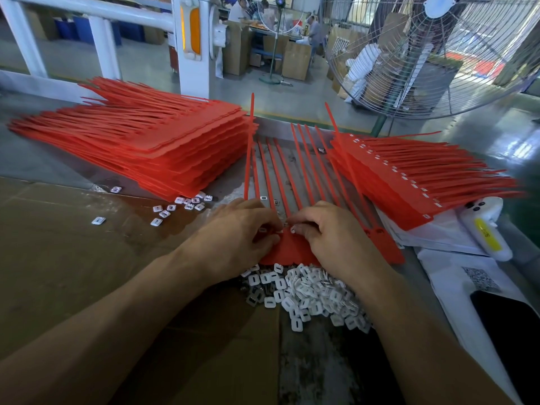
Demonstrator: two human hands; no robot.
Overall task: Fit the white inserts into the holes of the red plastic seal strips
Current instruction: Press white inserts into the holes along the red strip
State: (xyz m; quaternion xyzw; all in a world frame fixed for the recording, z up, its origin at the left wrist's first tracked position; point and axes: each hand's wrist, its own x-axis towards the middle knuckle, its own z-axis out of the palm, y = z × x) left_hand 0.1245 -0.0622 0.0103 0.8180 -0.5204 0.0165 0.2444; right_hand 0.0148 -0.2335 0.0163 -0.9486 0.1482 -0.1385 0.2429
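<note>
Two hands [233, 238] [330, 235] pinch inserts [292, 229] between flanking red stacks [146, 135].

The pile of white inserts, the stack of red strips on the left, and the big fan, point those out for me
pile of white inserts [309, 293], head view, middle of the heap.
left stack of red strips [163, 135], head view, top sheet near its middle.
fan [432, 54], head view, wire guard below the hub.
</note>
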